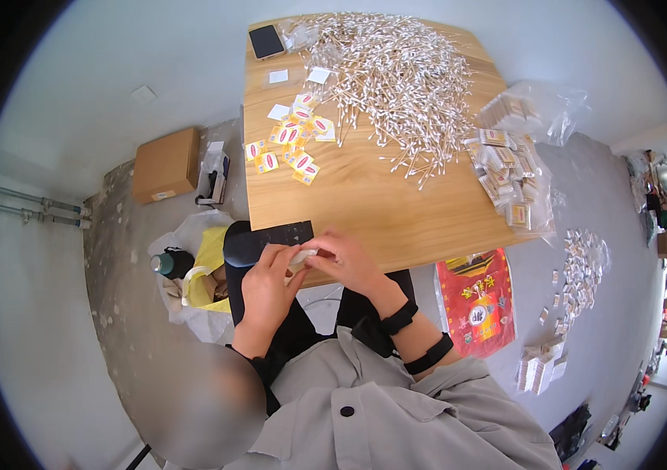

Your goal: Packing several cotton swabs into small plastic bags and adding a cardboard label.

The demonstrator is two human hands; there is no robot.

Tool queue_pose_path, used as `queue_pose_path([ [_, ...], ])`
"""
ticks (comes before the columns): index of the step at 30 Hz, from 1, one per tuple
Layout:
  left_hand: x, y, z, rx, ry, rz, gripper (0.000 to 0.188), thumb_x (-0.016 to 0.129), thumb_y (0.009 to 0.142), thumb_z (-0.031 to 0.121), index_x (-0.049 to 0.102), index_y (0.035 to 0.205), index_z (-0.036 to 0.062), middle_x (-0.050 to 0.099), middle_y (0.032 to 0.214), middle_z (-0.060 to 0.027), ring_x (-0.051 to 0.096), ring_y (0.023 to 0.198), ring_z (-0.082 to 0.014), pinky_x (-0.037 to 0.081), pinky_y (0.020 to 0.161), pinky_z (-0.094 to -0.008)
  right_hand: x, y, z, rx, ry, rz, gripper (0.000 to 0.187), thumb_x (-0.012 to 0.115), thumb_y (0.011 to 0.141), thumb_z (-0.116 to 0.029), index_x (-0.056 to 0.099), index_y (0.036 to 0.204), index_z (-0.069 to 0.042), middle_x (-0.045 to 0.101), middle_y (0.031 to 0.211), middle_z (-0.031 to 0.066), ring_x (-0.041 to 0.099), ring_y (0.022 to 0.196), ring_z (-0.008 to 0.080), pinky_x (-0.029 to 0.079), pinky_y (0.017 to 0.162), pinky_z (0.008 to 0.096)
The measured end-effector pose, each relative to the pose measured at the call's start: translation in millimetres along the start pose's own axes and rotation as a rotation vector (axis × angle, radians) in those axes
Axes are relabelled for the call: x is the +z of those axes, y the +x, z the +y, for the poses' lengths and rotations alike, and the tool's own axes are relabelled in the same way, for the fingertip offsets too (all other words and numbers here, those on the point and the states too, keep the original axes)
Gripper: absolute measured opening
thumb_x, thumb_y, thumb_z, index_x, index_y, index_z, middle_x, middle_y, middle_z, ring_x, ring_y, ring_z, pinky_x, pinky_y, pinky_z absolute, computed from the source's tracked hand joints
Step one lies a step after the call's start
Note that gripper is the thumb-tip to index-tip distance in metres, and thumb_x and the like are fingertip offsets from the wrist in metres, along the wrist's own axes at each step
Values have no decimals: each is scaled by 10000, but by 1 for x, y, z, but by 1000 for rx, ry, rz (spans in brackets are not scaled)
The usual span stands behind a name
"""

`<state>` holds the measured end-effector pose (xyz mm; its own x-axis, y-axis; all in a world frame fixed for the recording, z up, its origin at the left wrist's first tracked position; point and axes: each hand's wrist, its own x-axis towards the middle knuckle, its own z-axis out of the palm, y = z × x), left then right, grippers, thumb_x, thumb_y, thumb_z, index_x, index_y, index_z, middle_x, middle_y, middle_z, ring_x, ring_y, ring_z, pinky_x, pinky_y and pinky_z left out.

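Note:
Both hands meet just over the table's near edge. A small whitish, crumpled-looking piece (pixel 301 257) is pinched between them; its kind is hard to make out. The fingertips of my left hand (pixel 268 283) close on its left side. My right hand (pixel 347 262) has thumb and fingers pressed together at its right end. Beyond the hands, on the table's left part, lie several yellow and white printed cards (pixel 294 137). A large heap of wooden cotton swabs (pixel 400 78) spreads over the far middle and right of the wooden table (pixel 357 188).
Filled small packets (pixel 506 168) and a clear plastic bag (pixel 541 110) are at the table's right edge. A phone (pixel 266 42) lies far left. A dark flat object (pixel 267 241) is beside my left hand. On the floor are a carton (pixel 167 166), a red bag (pixel 477 301) and scattered packets (pixel 580 274).

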<state>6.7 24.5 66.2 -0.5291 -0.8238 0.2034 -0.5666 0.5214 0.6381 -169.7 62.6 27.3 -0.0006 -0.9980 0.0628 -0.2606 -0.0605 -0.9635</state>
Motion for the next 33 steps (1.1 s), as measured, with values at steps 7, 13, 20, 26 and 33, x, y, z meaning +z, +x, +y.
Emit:
queue_pose_path([
  [7,-2,7,-11,-17,4,-32,195,757,762,130,694,937,74,621,843,-58,635,641,-233,495,560,-330,-3,3,-14,-182,-291,79,276,699,817,-144,642,1081,-84,573,942,98,610,778,259,506,672,343],
  [13,2,12,-15,-26,-151,-40,189,739,758,37,670,933,21,621,827,-79,597,577,-197,483,556,-294,-7,12,-28,-332,-669,-64,154,671,811,-139,581,932,-106,541,921,67,617,792,272,504,638,387],
  [20,12,-10,-42,-164,-325,29,282,744,785,3,685,1062,2,679,863,-82,620,658,-118,502,638,-260,1,15,-35,-354,-633,-67,103,595,810,-119,573,891,-60,528,896,88,625,798,277,501,628,399],
  [26,1,1,-32,-50,-184,-41,237,727,800,21,676,1030,-6,672,839,-110,624,640,-157,496,619,-272,1,16,-36,-364,-666,-30,81,600,811,-123,561,823,-53,532,897,94,633,776,274,503,626,396],
  [33,5,1,-46,7,-125,-37,196,696,847,28,655,1025,-39,654,767,-78,615,614,-119,492,596,-253,10,21,-27,-358,-649,16,78,599,816,-124,556,806,-60,536,898,93,635,778,274,506,619,389],
])
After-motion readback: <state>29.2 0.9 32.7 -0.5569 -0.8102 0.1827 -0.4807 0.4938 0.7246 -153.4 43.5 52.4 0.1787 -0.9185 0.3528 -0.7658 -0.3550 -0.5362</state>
